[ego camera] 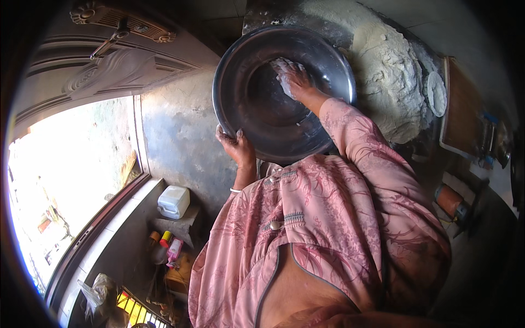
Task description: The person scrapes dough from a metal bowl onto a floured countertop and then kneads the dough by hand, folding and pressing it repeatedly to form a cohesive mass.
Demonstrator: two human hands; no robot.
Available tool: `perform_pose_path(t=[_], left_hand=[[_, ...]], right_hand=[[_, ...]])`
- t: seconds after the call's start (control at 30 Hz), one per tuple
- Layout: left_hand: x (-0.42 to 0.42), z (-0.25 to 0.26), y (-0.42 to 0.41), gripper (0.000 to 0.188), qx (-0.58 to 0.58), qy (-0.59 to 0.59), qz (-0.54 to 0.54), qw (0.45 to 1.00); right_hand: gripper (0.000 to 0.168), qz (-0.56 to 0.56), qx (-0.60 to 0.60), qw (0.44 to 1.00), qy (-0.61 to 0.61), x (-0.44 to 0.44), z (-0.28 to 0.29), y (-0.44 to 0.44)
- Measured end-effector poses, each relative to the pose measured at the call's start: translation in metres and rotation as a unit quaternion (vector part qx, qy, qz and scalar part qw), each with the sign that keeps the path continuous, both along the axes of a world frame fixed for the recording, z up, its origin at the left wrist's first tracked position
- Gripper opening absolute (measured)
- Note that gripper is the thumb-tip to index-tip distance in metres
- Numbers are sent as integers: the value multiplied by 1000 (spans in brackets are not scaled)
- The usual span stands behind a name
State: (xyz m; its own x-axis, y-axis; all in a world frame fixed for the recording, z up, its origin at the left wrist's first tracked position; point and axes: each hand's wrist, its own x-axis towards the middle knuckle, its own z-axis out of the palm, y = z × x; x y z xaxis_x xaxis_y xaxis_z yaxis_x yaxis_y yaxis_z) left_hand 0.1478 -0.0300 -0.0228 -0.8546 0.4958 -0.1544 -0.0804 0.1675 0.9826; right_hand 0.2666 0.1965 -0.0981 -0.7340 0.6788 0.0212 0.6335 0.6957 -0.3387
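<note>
A wide, dark metal basin [283,141] is held close against my front, with smears of flour on its inner wall. My left hand [237,147] grips its near left rim, the thumb over the edge. Inside the basin, my right hand [292,78] rests against the inner surface, fingers stretched out and coated in white flour or dough. No object shows in that hand. To the right of the basin lies a large mound of pale dough [387,82] on a dark, floury surface [320,11].
A small white floury dish [436,94] and a brown board [461,106] stand beyond the dough. At left are a carved door with a handle [110,39] and a bright doorway. A white plastic jerrycan [174,201] sits on a ledge below.
</note>
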Motion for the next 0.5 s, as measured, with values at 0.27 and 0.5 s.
perform_pose_path(t=[0.27, 0.5], left_hand=[[6, 5, 10, 60, -3, 13, 28, 1000], [8, -5, 5, 58, -33, 56, 38, 997]], right_hand=[[46, -171, 50, 977, -119, 54, 0, -42], [36, 75, -4, 889, -452, 63, 41, -132]])
